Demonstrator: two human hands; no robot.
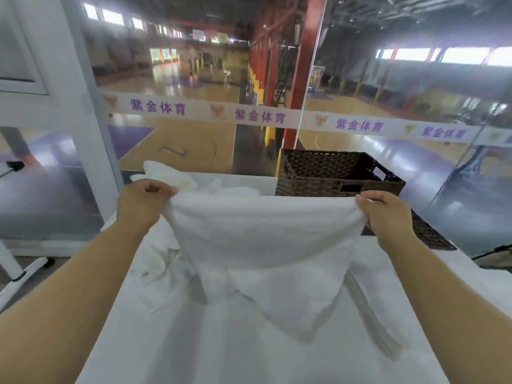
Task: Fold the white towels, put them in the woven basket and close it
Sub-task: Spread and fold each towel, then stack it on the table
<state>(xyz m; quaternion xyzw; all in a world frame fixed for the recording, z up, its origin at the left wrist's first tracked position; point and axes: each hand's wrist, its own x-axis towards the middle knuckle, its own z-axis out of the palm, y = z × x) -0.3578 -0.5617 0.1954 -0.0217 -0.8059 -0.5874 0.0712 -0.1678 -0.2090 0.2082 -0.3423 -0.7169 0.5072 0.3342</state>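
Observation:
I hold a white towel [260, 239] up in the air above the table. My left hand [141, 203] pinches its top left corner and my right hand [388, 214] pinches its top right corner. The towel hangs down and its lower edge drapes onto the table. Behind it at the far right stands the dark brown woven basket [338, 173], open on top. Its flat woven lid [428, 234] lies on the table to the right, partly hidden by my right hand. More crumpled white towels [171, 176] lie at the far left.
The table [171, 342] wears a white cloth. A stack of folded white cloth [371, 314] lies at the right under the hanging towel. A glass wall with a printed band stands right behind the table. A white stand leg is on the floor at the left.

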